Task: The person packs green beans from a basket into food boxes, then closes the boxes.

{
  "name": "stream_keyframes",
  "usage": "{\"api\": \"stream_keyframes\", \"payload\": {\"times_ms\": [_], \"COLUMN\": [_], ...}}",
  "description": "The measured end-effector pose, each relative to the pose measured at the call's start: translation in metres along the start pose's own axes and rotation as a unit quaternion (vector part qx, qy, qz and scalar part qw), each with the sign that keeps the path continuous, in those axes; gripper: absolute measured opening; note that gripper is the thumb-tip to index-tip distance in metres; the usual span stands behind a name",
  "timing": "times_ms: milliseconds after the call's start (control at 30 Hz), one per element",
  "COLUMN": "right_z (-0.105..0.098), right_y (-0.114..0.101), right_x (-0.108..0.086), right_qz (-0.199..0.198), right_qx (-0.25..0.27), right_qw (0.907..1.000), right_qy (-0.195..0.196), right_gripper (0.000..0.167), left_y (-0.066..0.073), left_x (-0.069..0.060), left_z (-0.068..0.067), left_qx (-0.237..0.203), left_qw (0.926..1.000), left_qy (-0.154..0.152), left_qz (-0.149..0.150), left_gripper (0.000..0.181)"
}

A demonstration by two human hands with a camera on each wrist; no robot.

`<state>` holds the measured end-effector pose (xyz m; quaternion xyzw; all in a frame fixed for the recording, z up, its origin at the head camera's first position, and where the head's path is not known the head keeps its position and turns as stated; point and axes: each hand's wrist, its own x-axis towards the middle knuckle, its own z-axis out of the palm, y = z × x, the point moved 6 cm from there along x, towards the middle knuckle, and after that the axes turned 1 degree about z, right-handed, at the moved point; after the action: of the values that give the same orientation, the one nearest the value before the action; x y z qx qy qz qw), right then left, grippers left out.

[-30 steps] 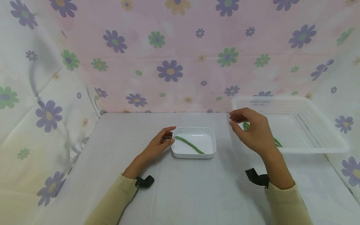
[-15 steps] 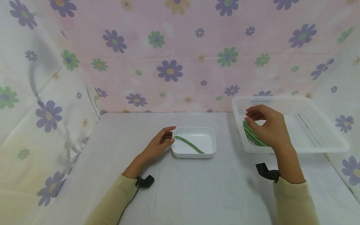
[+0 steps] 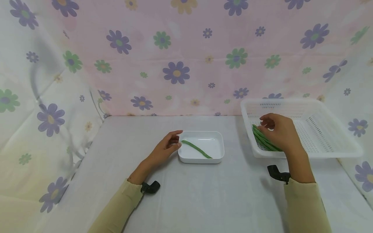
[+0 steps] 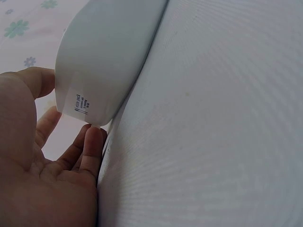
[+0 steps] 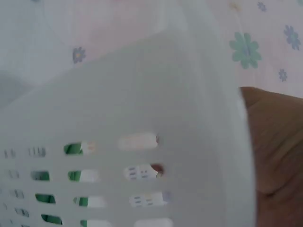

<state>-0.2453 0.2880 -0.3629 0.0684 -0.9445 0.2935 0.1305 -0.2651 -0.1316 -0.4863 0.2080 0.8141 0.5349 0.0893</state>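
Note:
A single green bean (image 3: 196,149) lies slantwise in a small white dish (image 3: 201,160) in the middle of the table. My left hand (image 3: 163,150) touches the left end of this dish, its thumb and fingers spread along the wall. In the left wrist view, small print shows on the dish wall (image 4: 99,61) beside the fingertips. Over the left part of a white slotted basket (image 3: 329,154), my right hand (image 3: 281,132) hangs with bent fingers, close above several green beans (image 3: 263,139). No bean shows between its fingers; the basket wall (image 5: 189,118) hides most of them in the right wrist view.
White cloth covers the table (image 3: 201,194). A flowered curtain (image 3: 201,58) rises along the back edge, and pale cloth walls stand at both sides. Between dish and basket there is a gap of table, with the basket's raised rim at its right.
My right hand has moved right from the basket's left rim to above the beans, then sunk slightly. My left hand, the dish and its bean stay in place.

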Motion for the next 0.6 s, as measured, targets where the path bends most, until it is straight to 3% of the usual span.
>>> {"api": "stream_keyframes", "payload": {"times_ms": [300,600], "right_z": [0.01,0.021], "right_y": [0.022,0.041], "right_x": [0.005,0.007], "right_qz": [0.023,0.049], "right_qx": [-0.081,-0.109], "right_qw": [0.9927,0.9788], "right_qy": [-0.087,-0.166], "right_gripper": [0.03,0.035], "left_y": [-0.001,0.001], "left_x": [0.0,0.0], "left_z": [0.001,0.001], "left_qx": [0.004,0.001], "left_qw": [1.0,1.0], "left_qy": [-0.003,0.001], "left_qz": [-0.008,-0.006], "left_gripper": [0.055,0.056]}}
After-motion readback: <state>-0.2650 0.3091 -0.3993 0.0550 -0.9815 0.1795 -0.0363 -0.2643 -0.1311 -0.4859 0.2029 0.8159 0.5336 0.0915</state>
